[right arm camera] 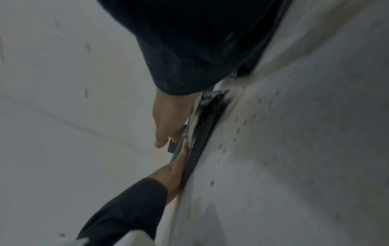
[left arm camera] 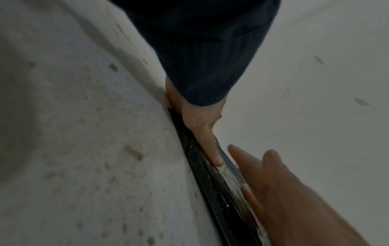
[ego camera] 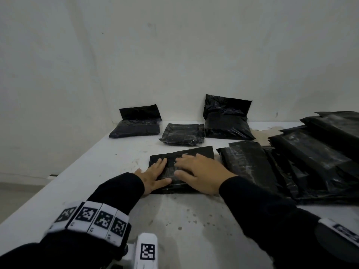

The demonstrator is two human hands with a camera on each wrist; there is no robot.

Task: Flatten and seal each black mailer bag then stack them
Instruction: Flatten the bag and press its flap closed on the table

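pressing down on the black mailer bag point(ego camera: 182, 167) lying flat on the table point(ego camera: 194, 220), near the front edge, between the spread of unsealed bags point(ego camera: 310, 158) on the right and three filled bags point(ego camera: 182, 133) farther back by the wall. best done by sweeping both palms outward from the middle toward the flap edge, pushing trapped air out before firming the adhesive strip along its whole length. worth keeping pressure even, or wrinkles get sealed in; judged, not seen.

left hand point(ego camera: 153, 176) laid flat on the bag's near left part, fingers point(ego camera: 162, 164) straight and slightly spread, gripping nothing, only pressing. right hand point(ego camera: 200, 173) flat on the right half, fingers point(ego camera: 184, 162) extended toward the left hand's and almost meeting them, thumb resting on the bag's near part. nothing pinched by either. in the left wrist view, bag point(left arm camera: 221, 188) seen edge-on as a thin dark strip under the right hand's thumb point(left arm camera: 210, 149), already fairly flat.
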